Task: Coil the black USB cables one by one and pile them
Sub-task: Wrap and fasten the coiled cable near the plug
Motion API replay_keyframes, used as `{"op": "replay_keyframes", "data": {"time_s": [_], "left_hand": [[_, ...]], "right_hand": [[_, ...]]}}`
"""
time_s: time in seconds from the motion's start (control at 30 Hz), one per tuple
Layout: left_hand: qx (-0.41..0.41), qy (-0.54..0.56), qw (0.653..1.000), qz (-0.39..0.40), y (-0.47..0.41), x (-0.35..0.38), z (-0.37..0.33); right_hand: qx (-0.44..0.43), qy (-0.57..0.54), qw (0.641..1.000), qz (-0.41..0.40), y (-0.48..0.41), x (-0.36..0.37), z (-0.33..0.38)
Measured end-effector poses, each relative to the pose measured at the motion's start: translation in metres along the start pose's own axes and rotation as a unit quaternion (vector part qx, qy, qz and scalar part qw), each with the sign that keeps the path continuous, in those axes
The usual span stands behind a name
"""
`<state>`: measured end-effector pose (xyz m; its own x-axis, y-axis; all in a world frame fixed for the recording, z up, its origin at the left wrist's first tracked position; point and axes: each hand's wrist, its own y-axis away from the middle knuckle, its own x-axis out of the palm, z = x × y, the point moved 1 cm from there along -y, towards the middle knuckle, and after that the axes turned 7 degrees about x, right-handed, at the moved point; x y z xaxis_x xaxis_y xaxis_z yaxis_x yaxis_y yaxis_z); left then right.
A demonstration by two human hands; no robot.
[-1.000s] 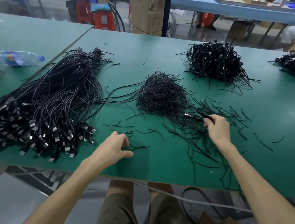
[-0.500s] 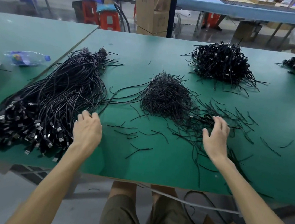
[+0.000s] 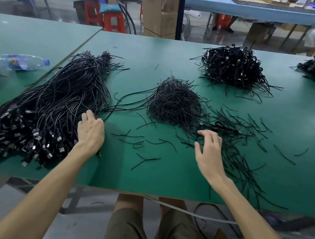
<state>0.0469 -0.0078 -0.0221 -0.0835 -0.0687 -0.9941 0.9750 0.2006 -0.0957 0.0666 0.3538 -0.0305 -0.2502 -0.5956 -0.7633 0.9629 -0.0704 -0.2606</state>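
Two slack hands, open table (image 3: 147, 179) between: left hand (image 3: 90, 134) against cable bundle (image 3: 56, 104), right hand (image 3: 208, 153) over ties (image 3: 233, 159)

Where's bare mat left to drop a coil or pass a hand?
Bare: far strip of the table between the loose cable bundle and the coiled pile; right side, beyond the scattered ties; near edge between left hand and right hand, few strays. Crowded: bundle on the left, tie heap in the centre, ties around the right hand.
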Motion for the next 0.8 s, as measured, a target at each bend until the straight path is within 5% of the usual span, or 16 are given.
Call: {"op": "replay_keyframes", "data": {"time_s": [0.23, 0.43, 0.8], "left_hand": [[-0.002, 0.026, 1.0, -0.012, -0.005, 0.004, -0.002], [0.097, 0.147, 0.984, -0.026, 0.017, -0.008, -0.04], [0.231, 0.409, 0.878, 0.092, 0.045, -0.047, -0.092]], "right_hand": [[-0.019, -0.002, 1.0, 0.007, 0.013, 0.001, 0.011], [-0.068, -0.007, 0.997, 0.034, 0.022, 0.009, 0.034], [-0.172, -0.04, 0.971, 0.162, 0.026, 0.038, 0.097]]}}
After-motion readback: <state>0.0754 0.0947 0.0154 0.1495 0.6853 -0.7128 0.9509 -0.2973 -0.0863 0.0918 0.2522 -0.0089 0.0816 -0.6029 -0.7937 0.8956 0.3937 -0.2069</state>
